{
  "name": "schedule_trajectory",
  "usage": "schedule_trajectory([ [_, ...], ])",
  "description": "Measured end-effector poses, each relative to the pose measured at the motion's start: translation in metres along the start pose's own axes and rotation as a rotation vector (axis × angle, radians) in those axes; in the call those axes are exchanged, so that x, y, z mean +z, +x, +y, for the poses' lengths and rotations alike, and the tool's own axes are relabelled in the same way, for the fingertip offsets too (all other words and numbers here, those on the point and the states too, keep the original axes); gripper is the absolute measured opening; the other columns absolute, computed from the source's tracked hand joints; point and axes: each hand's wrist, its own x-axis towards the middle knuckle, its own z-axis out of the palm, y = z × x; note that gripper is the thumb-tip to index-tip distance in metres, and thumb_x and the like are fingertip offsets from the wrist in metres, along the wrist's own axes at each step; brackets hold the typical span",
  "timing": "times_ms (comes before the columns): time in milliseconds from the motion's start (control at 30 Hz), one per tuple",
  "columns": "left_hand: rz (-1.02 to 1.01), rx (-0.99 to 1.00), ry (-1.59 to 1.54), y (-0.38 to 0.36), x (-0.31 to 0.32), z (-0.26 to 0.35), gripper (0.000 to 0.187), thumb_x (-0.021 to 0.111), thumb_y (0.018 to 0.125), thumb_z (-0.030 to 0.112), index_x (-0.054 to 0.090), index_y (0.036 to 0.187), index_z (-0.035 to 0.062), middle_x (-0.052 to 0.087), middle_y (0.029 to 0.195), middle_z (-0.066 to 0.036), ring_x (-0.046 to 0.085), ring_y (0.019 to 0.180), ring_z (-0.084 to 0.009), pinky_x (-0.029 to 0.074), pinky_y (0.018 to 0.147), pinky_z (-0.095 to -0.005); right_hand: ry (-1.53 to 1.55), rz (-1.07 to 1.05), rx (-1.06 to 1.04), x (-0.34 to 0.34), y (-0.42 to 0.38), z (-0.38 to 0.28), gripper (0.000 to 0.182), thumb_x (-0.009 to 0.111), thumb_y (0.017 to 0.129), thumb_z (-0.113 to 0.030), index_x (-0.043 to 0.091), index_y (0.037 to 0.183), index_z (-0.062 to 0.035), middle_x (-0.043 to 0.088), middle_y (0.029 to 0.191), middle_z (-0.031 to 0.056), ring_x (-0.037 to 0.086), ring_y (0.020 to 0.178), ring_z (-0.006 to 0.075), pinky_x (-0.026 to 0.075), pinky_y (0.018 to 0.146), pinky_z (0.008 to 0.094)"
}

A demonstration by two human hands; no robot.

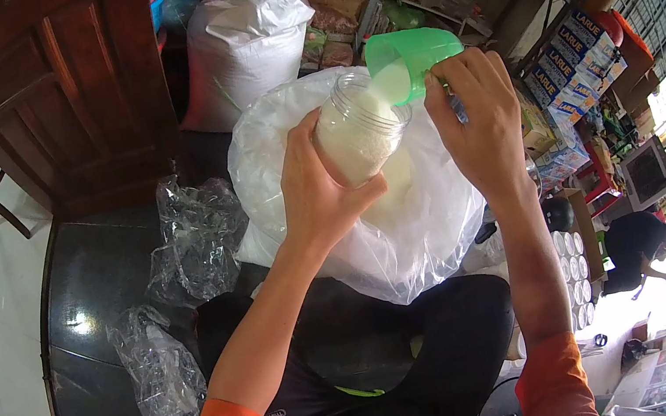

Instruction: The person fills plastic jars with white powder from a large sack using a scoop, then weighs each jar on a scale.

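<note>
My left hand point(321, 188) is wrapped round a clear jar point(358, 137), tilted with its open mouth toward the upper right. White grains fill much of the jar. In my right hand point(476, 111) is a green plastic cup point(411, 56), tipped so its white contents run down at the jar's mouth. Both are above a large clear plastic bag point(268, 144) that stands open in front of my legs, with more of the white stuff inside. The grains are too fine to name.
A full white sack point(246, 45) stands behind the bag. Crumpled clear plastic point(192, 242) lies on the dark floor at left. Several white-lidded jars point(573, 268) stand at right, near stacked LARUE boxes point(570, 59). Another person point(634, 248) is farther off at right.
</note>
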Motion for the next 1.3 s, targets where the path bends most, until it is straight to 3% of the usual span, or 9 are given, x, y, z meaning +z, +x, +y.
schedule_trajectory([
  [433,-0.003,0.011,0.015,0.001,-0.002,0.001,0.099,0.092,0.066,0.027,0.043,0.146,-0.0027,0.059,0.135,-0.023,0.063,0.124,-0.0378,0.051,0.108,-0.0479,0.096,0.028,0.117,-0.003,-0.003,0.006,0.009,0.073,0.095,-0.007,0.069,0.099,0.0000,0.064,0.091,0.0130,0.060,0.078,0.0266,0.050,0.071,0.0409],
  [500,0.008,0.002,-0.014,0.001,-0.002,-0.003,0.099,0.092,0.066,0.027,0.043,0.146,-0.0028,0.059,0.135,-0.023,0.063,0.125,-0.0365,0.051,0.108,-0.0471,0.155,0.035,0.391,-0.007,-0.004,0.005,0.015,0.069,0.101,-0.014,0.069,0.101,0.0007,0.066,0.087,0.0133,0.059,0.068,0.0231,0.048,0.066,0.0390],
  [600,0.038,-0.050,-0.080,0.004,-0.004,-0.008,0.099,0.093,0.066,0.024,0.042,0.146,-0.0029,0.058,0.135,-0.023,0.062,0.125,-0.0337,0.050,0.108,-0.0454,0.154,0.010,0.579,-0.010,-0.018,0.015,0.022,0.064,0.105,-0.020,0.069,0.102,0.0010,0.066,0.080,0.0127,0.056,0.062,0.0212,0.047,0.064,0.0366],
  [667,0.059,-0.092,-0.112,0.005,-0.008,-0.008,0.099,0.094,0.066,0.021,0.041,0.147,-0.0029,0.058,0.135,-0.023,0.062,0.126,-0.0322,0.050,0.109,-0.0446,0.111,0.014,0.559,-0.015,-0.031,0.012,0.025,0.063,0.106,-0.023,0.070,0.101,-0.0002,0.066,0.073,0.0118,0.059,0.061,0.0226,0.048,0.064,0.0370],
  [733,0.124,-0.029,-0.048,0.008,-0.012,-0.005,0.098,0.094,0.067,0.018,0.040,0.146,-0.0030,0.057,0.135,-0.022,0.061,0.126,-0.0310,0.049,0.110,-0.0433,0.109,-0.104,0.699,-0.018,-0.048,0.006,0.024,0.064,0.106,-0.025,0.071,0.101,-0.0022,0.069,0.074,0.0137,0.066,0.063,0.0263,0.050,0.064,0.0395],
  [800,0.153,-0.039,-0.076,0.010,-0.011,-0.007,0.098,0.093,0.067,0.016,0.040,0.146,-0.0027,0.057,0.135,-0.022,0.061,0.126,-0.0310,0.049,0.110,-0.0433,0.074,-0.212,0.719,-0.010,-0.062,0.000,0.025,0.061,0.106,-0.026,0.070,0.097,-0.0042,0.072,0.080,0.0192,0.070,0.071,0.0407,0.053,0.068,0.0473],
  [867,0.173,-0.058,-0.104,0.008,-0.010,-0.011,0.098,0.093,0.067,0.015,0.039,0.146,-0.0025,0.057,0.134,-0.021,0.061,0.126,-0.0309,0.048,0.110,-0.0433,0.090,-0.314,0.687,0.007,-0.076,-0.004,0.025,0.061,0.105,-0.026,0.068,0.095,-0.0038,0.072,0.083,0.0216,0.069,0.077,0.0452,0.053,0.071,0.0518],
  [1233,0.140,0.067,-0.045,0.010,-0.008,-0.022,0.103,0.097,0.068,0.020,0.036,0.149,-0.0025,0.054,0.138,-0.019,0.058,0.128,-0.0284,0.048,0.109,-0.0432,0.258,-0.506,0.708,0.064,-0.119,-0.007,0.029,0.053,0.106,-0.022,0.064,0.101,0.0044,0.067,0.102,0.0309,0.066,0.097,0.0514,0.051,0.088,0.0601],
  [1300,0.150,-0.043,-0.176,0.006,-0.003,-0.030,0.105,0.097,0.068,0.021,0.037,0.150,-0.0021,0.053,0.141,-0.018,0.057,0.130,-0.0282,0.047,0.111,-0.0431,0.268,-0.509,0.738,0.075,-0.126,-0.003,0.031,0.051,0.106,-0.022,0.063,0.101,0.0061,0.067,0.103,0.0318,0.067,0.095,0.0518,0.052,0.091,0.0592],
])
